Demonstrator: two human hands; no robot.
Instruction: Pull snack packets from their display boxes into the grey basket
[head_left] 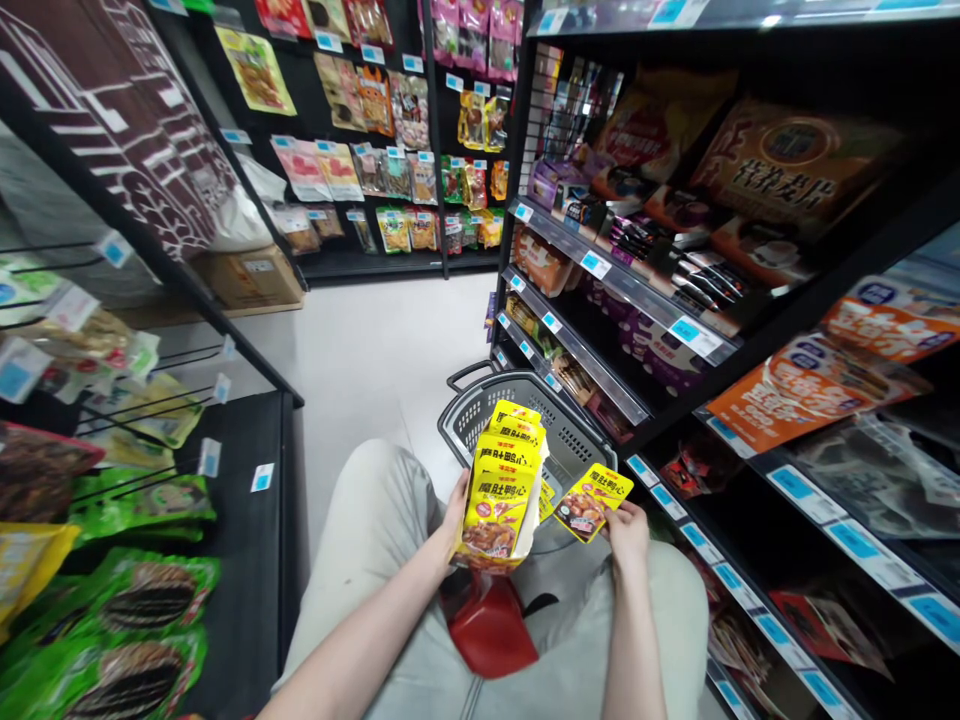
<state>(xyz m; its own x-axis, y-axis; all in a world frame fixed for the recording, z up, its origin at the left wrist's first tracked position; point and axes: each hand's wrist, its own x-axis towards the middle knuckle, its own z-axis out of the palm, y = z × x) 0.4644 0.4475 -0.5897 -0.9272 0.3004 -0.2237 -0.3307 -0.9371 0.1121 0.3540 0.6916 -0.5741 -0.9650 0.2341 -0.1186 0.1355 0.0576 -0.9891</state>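
Observation:
My left hand (pixel 454 510) is closed around the side of a yellow display box (pixel 491 540), tilted toward me, with several yellow snack packets (pixel 511 445) standing in it. Between the thumb and fingers of my right hand (pixel 628 535) is a single yellow snack packet (pixel 589 503) with a food picture on its front. A grey shopping basket (pixel 480 390) with a perforated wall sits on the floor between my knees, below the box and the packet. More yellow shows behind the box, partly hidden.
On the right, shelves hold orange bags (pixel 795 385) and cereal bags (pixel 787 165). Green seed bags (pixel 154 600) lie on the left shelf (pixel 251 540). Hanging snacks line the far rack (pixel 375 265). A cardboard box (pixel 251 280) stands at the aisle's far left. A red object (pixel 491 630) is between my legs.

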